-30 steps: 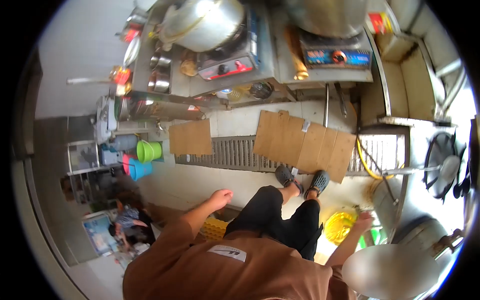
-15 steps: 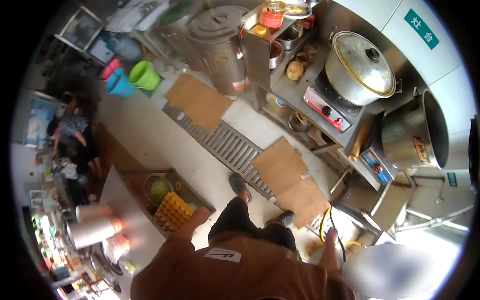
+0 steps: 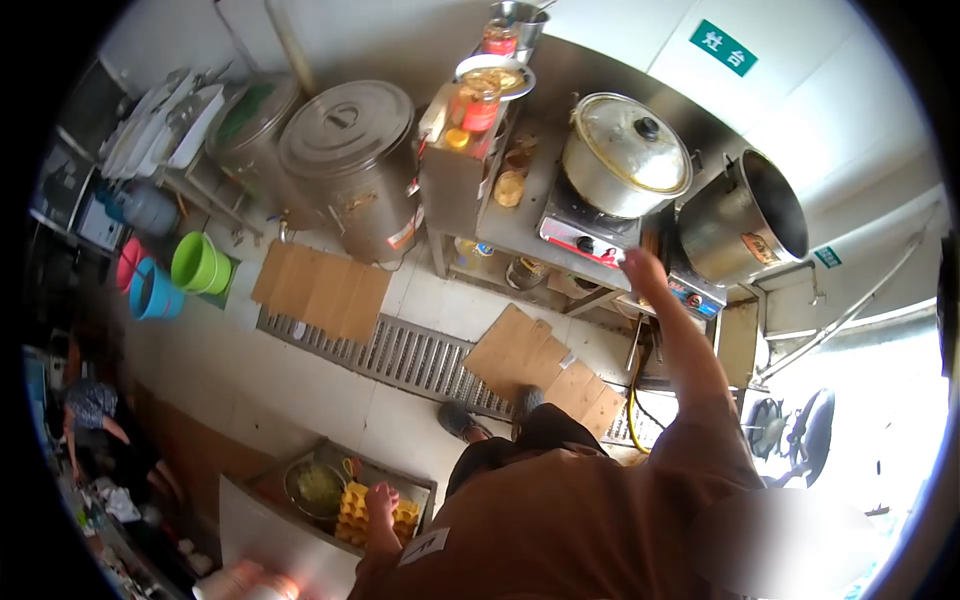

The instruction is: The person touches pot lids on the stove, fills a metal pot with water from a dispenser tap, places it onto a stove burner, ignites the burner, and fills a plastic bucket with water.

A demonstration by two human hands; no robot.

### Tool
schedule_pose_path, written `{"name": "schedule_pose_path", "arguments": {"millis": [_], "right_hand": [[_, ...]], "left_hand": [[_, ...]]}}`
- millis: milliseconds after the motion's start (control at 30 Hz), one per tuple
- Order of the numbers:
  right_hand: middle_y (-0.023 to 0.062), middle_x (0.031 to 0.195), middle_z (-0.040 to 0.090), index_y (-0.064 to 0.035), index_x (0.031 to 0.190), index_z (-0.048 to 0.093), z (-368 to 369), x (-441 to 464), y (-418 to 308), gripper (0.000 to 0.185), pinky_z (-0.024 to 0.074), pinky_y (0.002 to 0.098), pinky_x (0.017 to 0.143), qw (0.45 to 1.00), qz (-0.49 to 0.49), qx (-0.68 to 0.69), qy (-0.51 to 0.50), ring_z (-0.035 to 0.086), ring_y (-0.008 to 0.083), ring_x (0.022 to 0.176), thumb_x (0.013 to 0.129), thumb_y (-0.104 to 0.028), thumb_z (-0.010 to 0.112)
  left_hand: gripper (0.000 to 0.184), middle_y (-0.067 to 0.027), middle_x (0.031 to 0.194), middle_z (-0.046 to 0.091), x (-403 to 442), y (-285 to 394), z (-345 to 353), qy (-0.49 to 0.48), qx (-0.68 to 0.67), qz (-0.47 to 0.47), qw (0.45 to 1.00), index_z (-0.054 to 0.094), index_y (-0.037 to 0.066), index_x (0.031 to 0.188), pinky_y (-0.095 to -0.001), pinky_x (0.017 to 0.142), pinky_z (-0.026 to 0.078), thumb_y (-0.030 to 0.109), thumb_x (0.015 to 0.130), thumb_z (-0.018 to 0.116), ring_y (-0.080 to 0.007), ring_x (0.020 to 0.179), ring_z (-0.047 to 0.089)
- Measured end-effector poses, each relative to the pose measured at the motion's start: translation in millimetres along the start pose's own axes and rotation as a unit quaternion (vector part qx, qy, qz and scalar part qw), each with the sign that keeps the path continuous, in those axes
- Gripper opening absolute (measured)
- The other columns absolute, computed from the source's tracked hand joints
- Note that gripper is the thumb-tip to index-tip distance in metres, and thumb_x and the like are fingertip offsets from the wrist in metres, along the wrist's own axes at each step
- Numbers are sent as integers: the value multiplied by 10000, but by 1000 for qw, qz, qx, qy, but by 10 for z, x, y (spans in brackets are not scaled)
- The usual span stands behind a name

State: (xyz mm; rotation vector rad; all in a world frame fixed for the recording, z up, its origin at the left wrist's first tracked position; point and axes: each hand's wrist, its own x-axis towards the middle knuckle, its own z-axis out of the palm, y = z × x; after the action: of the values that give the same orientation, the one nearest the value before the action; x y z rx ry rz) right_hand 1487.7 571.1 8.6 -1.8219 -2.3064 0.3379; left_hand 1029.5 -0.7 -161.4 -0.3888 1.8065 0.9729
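Observation:
My right hand [image 3: 643,268] is stretched out to the stove's front edge, beside the red-and-silver control panel [image 3: 580,243] of the left burner; its fingers are too small and blurred to tell their shape. A lidded silver pot [image 3: 625,160] sits on that burner. To its right, a tall open pot [image 3: 742,222] stands over a second burner with a blue panel [image 3: 693,297]. My left hand [image 3: 381,498] is low, over or beside the yellow egg trays [image 3: 360,518], its fingers curled; whether it touches them is unclear. A bowl of pale green food [image 3: 316,487] lies left of the trays.
Two large lidded drums [image 3: 352,185] stand at the back left. Green [image 3: 200,266] and blue [image 3: 155,290] buckets are on the floor. Flattened cardboard [image 3: 322,290] partly covers the floor grate [image 3: 415,355]. Another person [image 3: 93,408] is at the far left. A fan [image 3: 810,435] is at right.
The view has swung, bringing the drums further into sight. My right hand has risen from low beside my body to the stove front. My left hand now appears over or beside the egg trays.

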Motion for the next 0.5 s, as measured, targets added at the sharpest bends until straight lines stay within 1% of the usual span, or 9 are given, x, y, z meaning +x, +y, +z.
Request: {"name": "schedule_pose_path", "arguments": {"millis": [67,100,167,200,233,300,400,467,500], "right_hand": [[147,857,615,-112,965,585,-199,550,126,279,455,414,741,995,-67,-46,54,578,340,838,774,-313,561],[144,877,615,-120,977,586,-386,715,84,284,455,410,750,997,-32,-20,65,578,337,851,770,-314,562],[140,923,612,-131,983,591,-770,1035,-35,287,453,403,771,996,17,20,90,574,329,885,765,-315,564],[140,949,609,-134,978,595,-866,1237,-40,283,451,399,784,994,27,35,105,569,325,907,764,-315,565],[141,978,602,-138,983,596,-923,1457,26,289,448,395,797,992,24,17,126,563,321,929,761,-320,567],[151,1015,591,-140,994,599,-1052,1868,116,310,440,394,821,988,33,-11,152,552,317,961,754,-336,573],[138,1023,593,-127,1015,611,-1341,2276,32,394,426,377,847,983,110,-61,136,548,283,989,709,-375,626],[137,1044,580,-100,989,617,-1313,2519,118,433,434,380,841,974,100,-105,173,533,285,1013,698,-422,619],[137,1033,586,-94,960,623,-1327,2627,142,433,439,380,832,977,106,-114,144,539,283,1004,692,-435,618]], "left_hand": [[85,-6,626,469,-48,-30,15,-31,-12,5,999,509,75,845,-220,399,344,160,842,497,-98,476,454],[85,-6,626,469,17,-64,-13,-39,2,9,999,509,75,845,-220,399,344,160,842,497,-98,476,454],[99,-11,637,481,141,-183,-29,-113,-14,-42,993,510,75,828,-225,411,364,172,842,499,-104,487,470],[99,-11,637,481,71,-137,19,-108,-14,-41,993,510,75,828,-225,411,364,172,842,499,-104,487,470],[109,-16,640,487,-15,-110,71,-115,82,24,990,509,75,820,-228,415,373,181,841,498,-109,491,477],[119,-21,642,492,-277,10,249,-104,167,90,976,507,74,812,-232,419,381,189,840,498,-114,494,484],[132,-28,656,495,-659,212,586,-36,204,81,975,501,67,806,-242,449,407,196,834,499,-125,526,506],[177,-41,693,518,-641,138,749,5,47,39,998,523,44,865,-264,497,441,218,831,511,-145,582,541],[227,-55,734,543,-601,124,780,5,80,42,996,535,22,947,-284,543,466,217,833,506,-161,634,563]]}}
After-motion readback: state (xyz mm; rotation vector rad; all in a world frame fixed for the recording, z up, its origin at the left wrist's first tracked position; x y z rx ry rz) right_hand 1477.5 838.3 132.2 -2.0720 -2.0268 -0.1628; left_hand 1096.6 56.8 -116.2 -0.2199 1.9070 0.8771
